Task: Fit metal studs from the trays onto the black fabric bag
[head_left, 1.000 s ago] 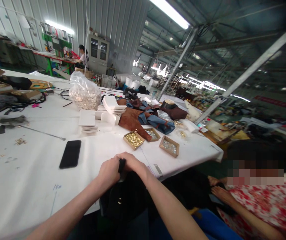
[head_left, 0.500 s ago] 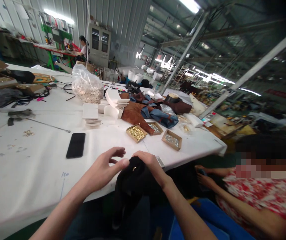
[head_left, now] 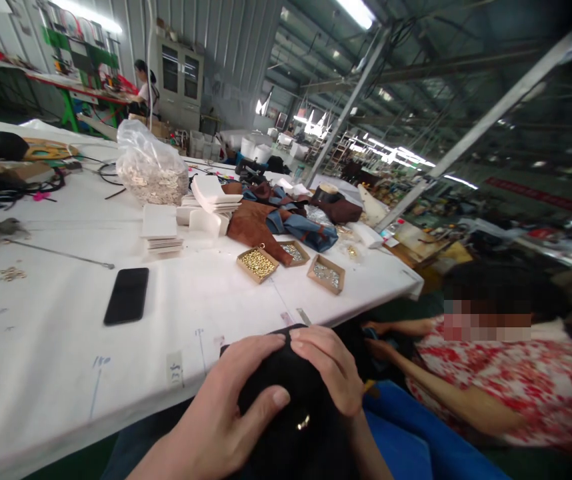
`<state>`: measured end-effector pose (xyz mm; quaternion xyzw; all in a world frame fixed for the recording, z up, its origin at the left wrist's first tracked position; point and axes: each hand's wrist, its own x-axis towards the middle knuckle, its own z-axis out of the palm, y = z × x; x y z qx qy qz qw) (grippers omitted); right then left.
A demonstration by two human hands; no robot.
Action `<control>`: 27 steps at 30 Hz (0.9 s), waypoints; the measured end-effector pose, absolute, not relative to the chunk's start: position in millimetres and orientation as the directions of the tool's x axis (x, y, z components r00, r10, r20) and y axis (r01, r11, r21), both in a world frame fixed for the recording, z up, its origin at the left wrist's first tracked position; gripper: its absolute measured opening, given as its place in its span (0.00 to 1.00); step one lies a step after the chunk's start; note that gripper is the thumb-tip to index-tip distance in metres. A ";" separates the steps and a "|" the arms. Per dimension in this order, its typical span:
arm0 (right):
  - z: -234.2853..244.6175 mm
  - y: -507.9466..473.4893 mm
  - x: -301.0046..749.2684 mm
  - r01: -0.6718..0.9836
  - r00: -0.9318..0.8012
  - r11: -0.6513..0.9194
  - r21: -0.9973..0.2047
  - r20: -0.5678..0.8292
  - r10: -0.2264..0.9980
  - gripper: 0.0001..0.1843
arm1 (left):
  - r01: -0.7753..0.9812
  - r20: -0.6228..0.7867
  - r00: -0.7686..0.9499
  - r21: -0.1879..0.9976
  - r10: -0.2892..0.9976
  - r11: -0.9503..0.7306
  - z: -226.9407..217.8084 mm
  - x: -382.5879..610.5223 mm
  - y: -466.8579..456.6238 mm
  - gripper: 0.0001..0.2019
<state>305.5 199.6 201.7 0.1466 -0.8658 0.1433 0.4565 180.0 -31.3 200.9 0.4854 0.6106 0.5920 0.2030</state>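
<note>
My left hand [head_left: 226,407] and my right hand [head_left: 329,367] both grip a black bag [head_left: 286,393] held at the near edge of the white table [head_left: 66,347]. Their fingers curl over its top and their fingertips almost meet. A small gold metal fitting [head_left: 303,421] shows on the bag's front, just below my left thumb. The lower part of the bag is out of view.
A black phone [head_left: 127,295] lies on the table ahead to the left. Three small boxes of metal studs [head_left: 257,263] sit further on, near brown and blue leather pieces [head_left: 261,227], white stacks [head_left: 161,230] and a plastic bag [head_left: 151,170]. Another person in a red floral top [head_left: 496,387] sits to my right.
My left hand, open half a second ago, has closed onto the bag. Both hands and the bag have come nearer and lower, below the table edge. The view has shifted.
</note>
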 end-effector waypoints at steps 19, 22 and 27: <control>215.7 177.1 336.1 -0.337 -0.583 0.928 -0.160 0.809 -0.072 0.16 | 0.645 0.644 -0.283 0.676 0.711 -0.355 199.2 184.9 -33.5 0.27; 216.7 172.2 337.1 -0.331 -0.597 0.929 -0.167 0.799 -0.069 0.16 | 0.620 0.575 -0.365 0.737 0.733 -0.269 195.6 188.5 -39.5 0.26; 212.8 168.0 330.6 -0.334 -0.589 0.925 -0.183 0.806 -0.054 0.17 | 0.651 0.574 -0.305 0.708 0.760 -0.274 200.9 179.0 -43.4 0.33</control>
